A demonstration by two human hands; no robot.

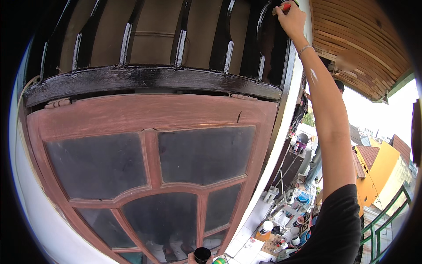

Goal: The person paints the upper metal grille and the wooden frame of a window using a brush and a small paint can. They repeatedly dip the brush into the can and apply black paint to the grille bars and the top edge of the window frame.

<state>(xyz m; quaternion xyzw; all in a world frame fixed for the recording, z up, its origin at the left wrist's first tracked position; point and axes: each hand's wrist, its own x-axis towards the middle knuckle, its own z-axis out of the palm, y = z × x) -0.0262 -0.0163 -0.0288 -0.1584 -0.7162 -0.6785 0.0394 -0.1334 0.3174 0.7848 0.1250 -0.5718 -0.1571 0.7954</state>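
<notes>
Raised high at the upper right, my right hand [292,21] is closed around a paintbrush [285,7] with a red part on its handle. The brush is beside the rightmost slats of a glossy black wooden grille [149,79]; whether its bristles touch the wood I cannot tell. At the bottom edge, my left hand [191,258] shows only in part, fingers round a small cup [202,254] that looks dark inside. Below the grille hangs a reddish-brown wooden window shutter [151,158] with dark glass panes, on two hinges. Pale streaks of light lie on the black slats.
A white wall edge [259,193] runs down the right of the frame. Beyond it, paint cans [266,227], bottles and clutter cover a tiled floor. Another person's dark head [339,85] shows behind my arm. A wooden ceiling [360,39] and a green railing [382,224] are at right.
</notes>
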